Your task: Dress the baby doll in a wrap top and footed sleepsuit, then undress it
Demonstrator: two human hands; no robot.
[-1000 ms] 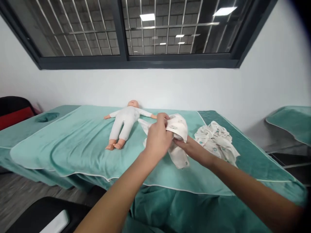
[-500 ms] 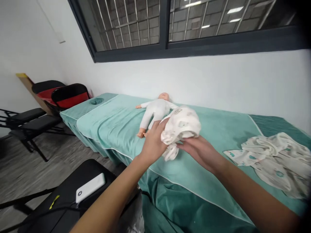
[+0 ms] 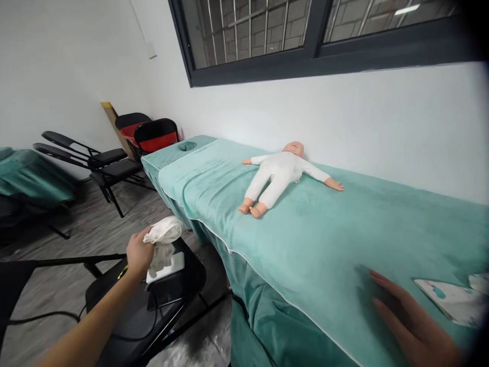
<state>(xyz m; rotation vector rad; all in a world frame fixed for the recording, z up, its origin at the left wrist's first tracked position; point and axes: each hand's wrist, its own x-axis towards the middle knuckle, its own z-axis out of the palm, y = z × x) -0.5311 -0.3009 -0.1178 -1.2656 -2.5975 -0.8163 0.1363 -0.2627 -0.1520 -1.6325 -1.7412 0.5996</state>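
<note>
On my left I see the left hand [image 3: 138, 253] closed around a bunched white garment [image 3: 163, 235], which hangs just above a white device [image 3: 173, 263] lying on the seat of a black chair [image 3: 179, 286] near the end of the massage bed [image 3: 305, 239]. At the near right, the right hand [image 3: 410, 316] lies open and flat on the bed's green cover, fingers spread and holding nothing, just beside a patterned cloth [image 3: 449, 302] at the right edge. A doll [image 3: 280, 176] in a white suit lies on its back on the far side of the bed, well apart from both hands.
</note>
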